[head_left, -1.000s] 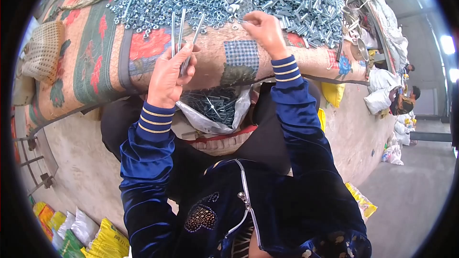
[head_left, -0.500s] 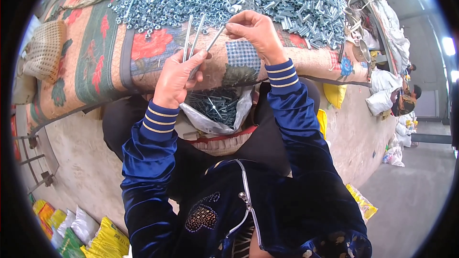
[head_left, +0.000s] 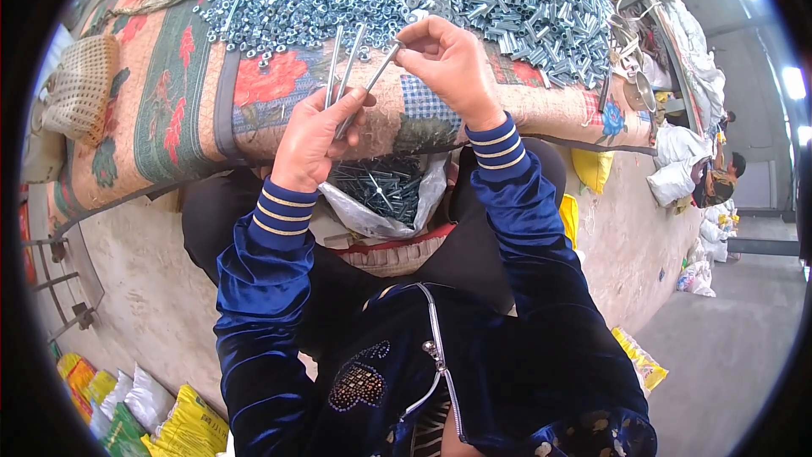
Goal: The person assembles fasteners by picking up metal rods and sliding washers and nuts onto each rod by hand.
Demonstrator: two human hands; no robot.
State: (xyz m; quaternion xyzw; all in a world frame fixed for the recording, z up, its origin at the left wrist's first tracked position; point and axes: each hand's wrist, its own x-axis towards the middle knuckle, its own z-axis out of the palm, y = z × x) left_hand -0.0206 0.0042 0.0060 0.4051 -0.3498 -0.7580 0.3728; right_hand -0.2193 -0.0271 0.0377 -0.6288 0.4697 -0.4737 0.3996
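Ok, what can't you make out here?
In the head view:
Lower ends of the metal rods: covered by the left hand.
Anything the right hand pinches: too small, covered by that hand.
Far side of the tube pile: cut off by the upper edge.
Back of the plastic bag: hidden by the mat.

Nuts left on worktop | tubes right of nuts | rods in left hand | bag below worktop edge | slender parts inside
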